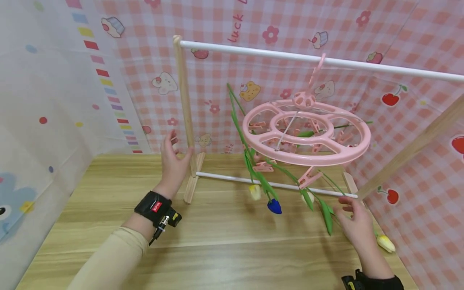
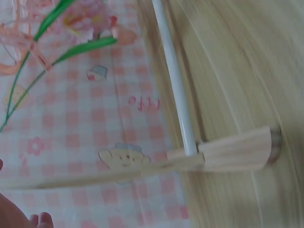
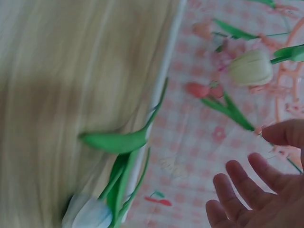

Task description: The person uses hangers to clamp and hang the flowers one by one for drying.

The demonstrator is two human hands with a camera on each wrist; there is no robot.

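Observation:
A pink oval clip hanger (image 1: 349, 155) hangs by its hook from the white top rod (image 1: 250, 50) of a wooden stand. Tulips on green stems dangle from its pink clips (image 1: 309, 177); a blue tulip (image 1: 274, 206) and a pale yellow one (image 1: 255, 192) hang lowest at the left. My left hand (image 1: 174, 161), empty with fingers loosely spread, is beside the left wooden post (image 1: 185, 100). Right of the hanger and lower, my right hand (image 1: 357, 221) has fingers apart and nothing gripped. A yellow-white tulip (image 1: 386, 243) lies beyond that hand, its stem partly hidden behind it.
The stand's lower white bar (image 1: 224, 177) runs just above the wood-grain table (image 1: 217, 257). A slanting right post (image 1: 417, 149) rises near the checked cloth wall (image 1: 224, 24). In the right wrist view, pink-red tulips (image 3: 198, 89) and a cream tulip (image 3: 251, 67) hang near the hanger.

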